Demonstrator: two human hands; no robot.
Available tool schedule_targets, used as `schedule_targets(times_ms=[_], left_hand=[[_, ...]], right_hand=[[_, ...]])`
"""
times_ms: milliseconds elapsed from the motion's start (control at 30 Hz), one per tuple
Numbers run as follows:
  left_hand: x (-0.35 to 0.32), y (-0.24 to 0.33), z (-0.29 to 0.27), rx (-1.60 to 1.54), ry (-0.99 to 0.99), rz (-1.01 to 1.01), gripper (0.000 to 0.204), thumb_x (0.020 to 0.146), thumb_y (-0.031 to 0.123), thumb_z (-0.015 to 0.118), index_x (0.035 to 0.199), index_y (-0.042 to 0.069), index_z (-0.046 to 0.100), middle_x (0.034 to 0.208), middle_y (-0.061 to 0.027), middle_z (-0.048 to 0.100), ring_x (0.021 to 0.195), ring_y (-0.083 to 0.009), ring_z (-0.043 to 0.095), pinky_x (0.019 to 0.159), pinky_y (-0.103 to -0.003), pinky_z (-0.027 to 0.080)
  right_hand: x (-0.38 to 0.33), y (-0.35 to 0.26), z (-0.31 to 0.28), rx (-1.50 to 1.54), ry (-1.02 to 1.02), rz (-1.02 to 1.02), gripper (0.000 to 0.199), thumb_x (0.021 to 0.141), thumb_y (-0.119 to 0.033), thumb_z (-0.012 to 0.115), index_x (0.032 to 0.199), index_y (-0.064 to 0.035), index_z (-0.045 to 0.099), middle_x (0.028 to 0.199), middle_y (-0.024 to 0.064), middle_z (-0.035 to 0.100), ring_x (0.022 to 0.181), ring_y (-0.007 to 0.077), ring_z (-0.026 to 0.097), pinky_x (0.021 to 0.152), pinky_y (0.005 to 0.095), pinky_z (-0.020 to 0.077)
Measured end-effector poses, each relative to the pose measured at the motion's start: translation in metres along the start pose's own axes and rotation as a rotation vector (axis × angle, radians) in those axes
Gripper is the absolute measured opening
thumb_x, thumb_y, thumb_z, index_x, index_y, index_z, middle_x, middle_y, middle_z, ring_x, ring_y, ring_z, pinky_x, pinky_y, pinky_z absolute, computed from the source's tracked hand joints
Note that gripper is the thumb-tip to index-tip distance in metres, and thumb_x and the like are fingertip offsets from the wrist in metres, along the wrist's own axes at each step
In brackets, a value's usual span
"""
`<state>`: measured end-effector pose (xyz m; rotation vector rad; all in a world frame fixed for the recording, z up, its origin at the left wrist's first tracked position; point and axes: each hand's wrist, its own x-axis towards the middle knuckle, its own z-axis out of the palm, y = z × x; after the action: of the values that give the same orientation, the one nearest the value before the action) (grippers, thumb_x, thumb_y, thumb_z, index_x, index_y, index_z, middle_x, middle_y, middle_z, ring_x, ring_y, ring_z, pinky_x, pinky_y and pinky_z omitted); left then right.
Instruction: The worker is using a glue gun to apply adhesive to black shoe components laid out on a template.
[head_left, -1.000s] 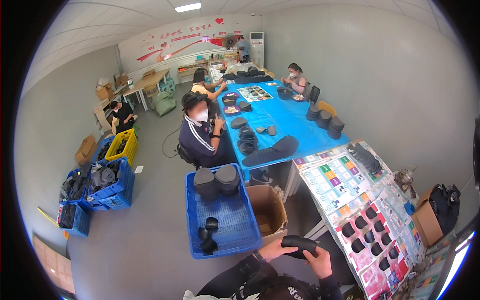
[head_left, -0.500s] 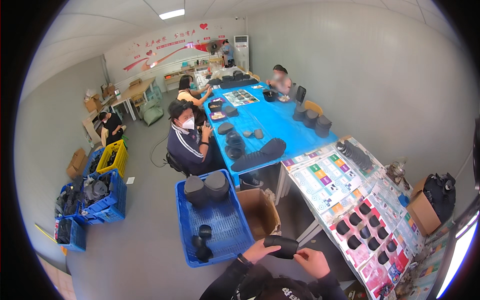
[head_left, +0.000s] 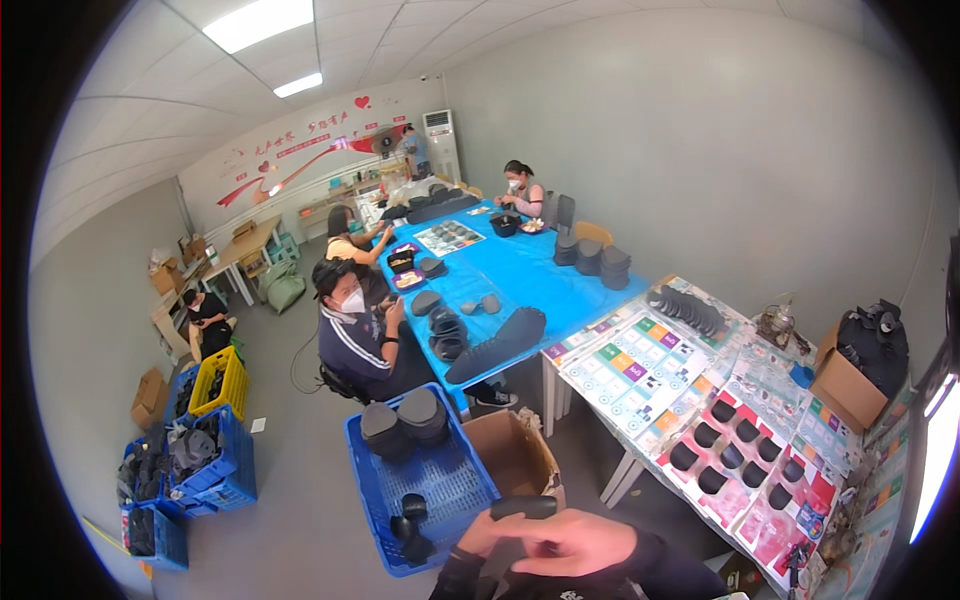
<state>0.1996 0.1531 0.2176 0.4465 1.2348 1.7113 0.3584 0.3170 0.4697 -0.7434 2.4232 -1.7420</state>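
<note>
Head view looks down into a large grey-floored room with pale walls, a white ceiling with strip lights and a red-decorated far wall. A long surface (head_left: 530, 275) covered in blue runs down the middle, carrying dark pads, stacked black cups and a long row of dark pieces near its near end; several seated people work along it, one in a dark striped jacket (head_left: 355, 345) at its left side. Nearer and to the right, a second surface (head_left: 640, 375) is covered with colourful printed sheets and rows of small black cups. On the floor below sits a blue crate (head_left: 440, 490) holding stacked grey pieces and a few black parts, with an open cardboard box (head_left: 515, 455) just beside it; more blue and yellow crates stand by the left wall. At the bottom edge, the right hand (head_left: 580, 540) is wrapped over a small black oblong piece (head_left: 523, 508), fingers closed on it, above the box. The left hand (head_left: 475, 540) touches the piece's underside; I cannot tell whether its fingers are closed.
</note>
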Motion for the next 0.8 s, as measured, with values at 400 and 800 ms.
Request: schedule_targets(times_ms=[400,800], left_hand=[[-0.011,-0.007,-0.028,-0.113,0.249,-0.013,0.031,0.092,0.01,0.07,0.12,-0.004,0.067,0.117,-0.0111,0.071,0.108,-0.0212,0.066,0.099,-0.034,0.051],[-0.018,-0.029,0.003,0.17,0.116,0.004,0.036,0.09,0.01,0.075,0.122,-0.004,0.067,0.115,-0.0076,0.072,0.105,-0.0167,0.065,0.096,-0.031,0.051]], right_hand=[[-0.122,0.077,-0.002,0.547,-0.592,-1.145,0.014,0.092,-0.005,0.064,0.08,0.0019,0.06,0.061,0.0046,0.053,0.05,0.0249,0.051,0.047,0.0399,0.0313],[-0.068,-0.041,0.013,-0.606,0.399,0.176,0.081,0.085,-0.035,0.077,0.15,-0.0014,0.042,0.111,0.0118,0.061,0.113,0.0299,0.055,0.096,0.0473,0.0443]])
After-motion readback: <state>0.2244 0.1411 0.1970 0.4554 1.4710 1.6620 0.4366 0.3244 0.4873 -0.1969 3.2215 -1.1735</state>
